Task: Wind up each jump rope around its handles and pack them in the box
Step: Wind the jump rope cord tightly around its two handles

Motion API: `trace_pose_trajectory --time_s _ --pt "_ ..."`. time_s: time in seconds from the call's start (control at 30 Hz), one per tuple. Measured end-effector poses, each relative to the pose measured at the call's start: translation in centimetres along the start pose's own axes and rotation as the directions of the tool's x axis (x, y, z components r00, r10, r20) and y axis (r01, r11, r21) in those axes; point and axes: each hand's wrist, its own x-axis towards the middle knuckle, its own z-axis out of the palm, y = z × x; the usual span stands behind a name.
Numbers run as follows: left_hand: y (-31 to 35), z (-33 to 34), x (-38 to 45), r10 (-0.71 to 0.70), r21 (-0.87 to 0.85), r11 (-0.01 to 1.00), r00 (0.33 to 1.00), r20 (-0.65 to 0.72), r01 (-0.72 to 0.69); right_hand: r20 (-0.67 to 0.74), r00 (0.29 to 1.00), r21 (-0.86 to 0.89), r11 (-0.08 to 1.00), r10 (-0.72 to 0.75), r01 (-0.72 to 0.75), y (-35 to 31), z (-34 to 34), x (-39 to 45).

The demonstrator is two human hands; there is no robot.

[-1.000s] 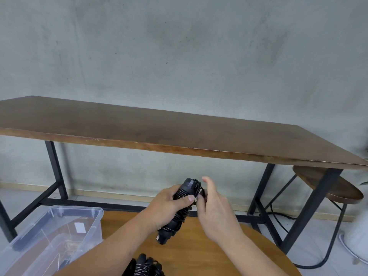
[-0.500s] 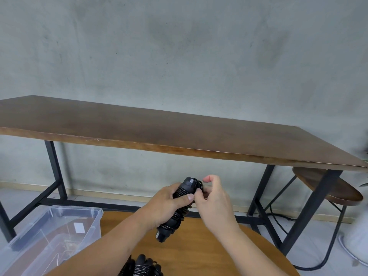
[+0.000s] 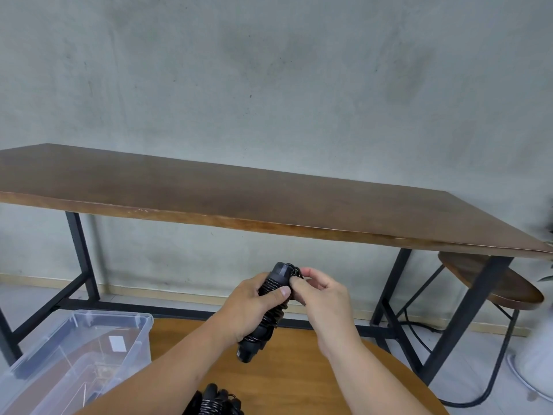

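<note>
My left hand grips a black jump rope bundle, its two handles side by side with thin rope wound round them, held tilted above a round wooden table. My right hand pinches the rope at the bundle's upper end with curled fingers. Another wound black jump rope lies on the round table at the bottom edge, partly cut off. A clear plastic box stands at the lower left; its inside is hard to make out.
A long dark wooden table on black metal legs runs across the view against a grey concrete wall. A round wooden stool stands at the right under its end. A black cable trails on the floor at the right.
My right hand's fingers have curled from a raised, open pose down onto the rope at the bundle's top. The left hand and bundle have barely moved.
</note>
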Motion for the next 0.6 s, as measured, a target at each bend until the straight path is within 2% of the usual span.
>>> trace_pose_trajectory --time_s 0.2,0.47,0.6 --pt "-0.1 0.0 0.0 -0.007 0.010 1.000 1.000 -0.005 0.007 0.020 1.000 0.020 1.000 -0.020 0.020 -0.2 -0.4 -0.2" --pt "-0.1 0.4 0.0 -0.019 0.017 1.000 1.000 0.003 0.018 -0.020 0.984 -0.165 0.971 -0.178 0.172 0.3 -0.7 -0.5" --pt "0.0 0.6 0.0 -0.018 0.067 0.998 1.000 0.004 0.018 0.045 0.934 -0.332 0.877 -0.354 0.348 0.8 -0.8 -1.0"
